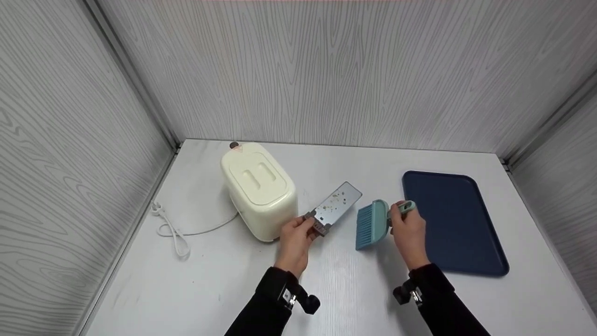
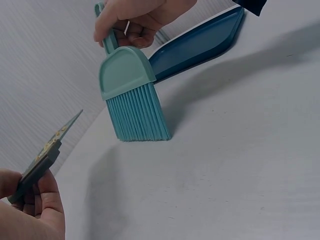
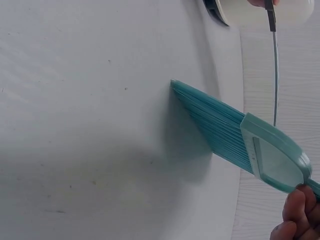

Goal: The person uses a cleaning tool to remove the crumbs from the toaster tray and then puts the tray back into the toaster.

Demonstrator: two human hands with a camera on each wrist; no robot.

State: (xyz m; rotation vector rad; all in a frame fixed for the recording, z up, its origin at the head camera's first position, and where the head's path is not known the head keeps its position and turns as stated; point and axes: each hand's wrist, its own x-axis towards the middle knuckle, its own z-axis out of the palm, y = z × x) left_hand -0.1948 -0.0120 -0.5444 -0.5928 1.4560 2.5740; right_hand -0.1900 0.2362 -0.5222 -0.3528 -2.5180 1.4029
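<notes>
My left hand (image 1: 295, 242) pinches the grey end of a flat metal crumb tray (image 1: 336, 203), thumb on top. Brown and yellowish crumbs (image 2: 48, 148) lie scattered over its surface. The tray is held up off the table beside a cream toaster (image 1: 261, 196), which stands just left of that hand. In my right hand (image 1: 410, 235) is the handle of a teal hand brush (image 1: 381, 223). Its bristles (image 3: 210, 125) point down and left, a short gap to the right of the crumb tray. The left wrist view shows the bristle tips close over the tabletop.
A navy serving tray (image 1: 457, 224) lies at the right, beside my right hand. The toaster's white cord (image 1: 210, 229) runs left to a plug (image 1: 156, 208). Small specks dot the white table (image 1: 154, 289). Grey wood-grain panels (image 1: 303, 70) stand behind and on both sides.
</notes>
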